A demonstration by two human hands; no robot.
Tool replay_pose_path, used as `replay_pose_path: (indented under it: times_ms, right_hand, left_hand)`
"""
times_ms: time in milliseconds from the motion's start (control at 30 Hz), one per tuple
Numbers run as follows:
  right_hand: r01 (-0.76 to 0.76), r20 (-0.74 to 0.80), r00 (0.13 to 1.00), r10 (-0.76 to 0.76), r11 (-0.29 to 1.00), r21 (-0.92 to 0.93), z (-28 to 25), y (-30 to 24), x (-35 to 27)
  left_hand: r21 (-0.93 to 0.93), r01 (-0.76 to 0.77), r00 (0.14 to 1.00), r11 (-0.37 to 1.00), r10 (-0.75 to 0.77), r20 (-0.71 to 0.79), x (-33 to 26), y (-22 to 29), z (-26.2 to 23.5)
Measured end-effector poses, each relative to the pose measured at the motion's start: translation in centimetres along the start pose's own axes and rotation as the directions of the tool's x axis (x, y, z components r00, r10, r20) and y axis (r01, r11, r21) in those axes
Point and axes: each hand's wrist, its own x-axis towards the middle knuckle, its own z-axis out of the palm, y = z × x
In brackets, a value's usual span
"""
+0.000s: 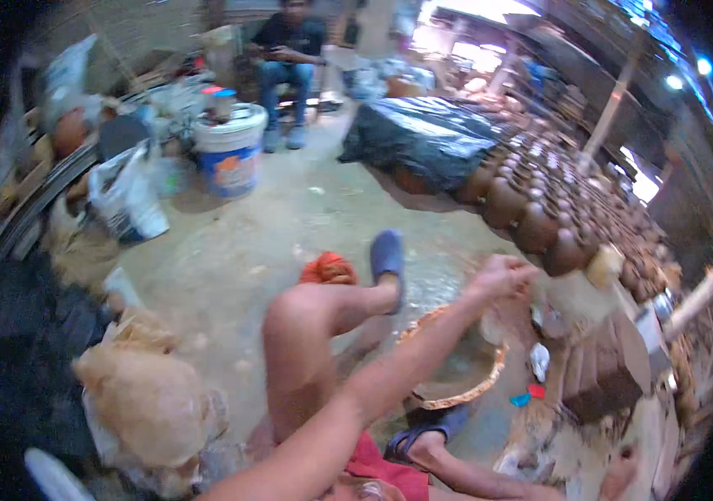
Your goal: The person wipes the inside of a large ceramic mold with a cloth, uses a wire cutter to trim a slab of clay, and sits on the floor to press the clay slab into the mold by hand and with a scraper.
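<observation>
My left arm reaches across to the right, and my left hand hangs past the far right rim of a round basin with a crusted, orange-brown edge. Its fingers are curled closed; whatever they may hold is hidden. At the lower right edge, a blurred shape looks like my right hand, its fingers too smeared to read. Beside the basin stand brown clay blocks. Small red and blue pieces lie nearby, next to a crumpled whitish plastic piece.
Rows of round brown clay pots fill the right, partly under black plastic sheeting. An orange-red cloth lies beyond my bent knee. A white-and-blue bucket and a seated person are farther back. Plastic-covered bundle sits left.
</observation>
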Motion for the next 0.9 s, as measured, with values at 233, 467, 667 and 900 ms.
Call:
replay_pose_path:
  times_ms: [233, 467, 667, 900]
  right_hand:
    - [0.000, 0.561, 0.827, 0.044, 0.997, -0.079, 5.3, 0.5, 0.6]
    - [0.472, 0.154, 0.879, -0.452, 0.871, -0.135, 11.9, -12.0, 20.1]
    - [0.384, -0.056, 0.921, -0.386, 0.872, 0.304, 24.4, -28.5, 28.4]
    - [0.206, -0.090, 0.972, -0.218, 0.602, 0.771, 29.3, -37.0, 31.5]
  left_hand:
    - [0.203, -0.320, 0.945, 0.925, 0.296, 0.140, 4.1, -2.2, -5.3]
    - [0.388, -0.774, 0.581, 0.501, 0.805, 0.119, 5.9, 1.5, -1.6]
    - [0.378, -0.743, 0.644, 0.552, 0.745, 0.178, 12.2, -2.1, -3.2]
    - [0.401, -0.496, 0.866, 0.770, 0.474, 0.160, 23.2, -2.0, -8.3]
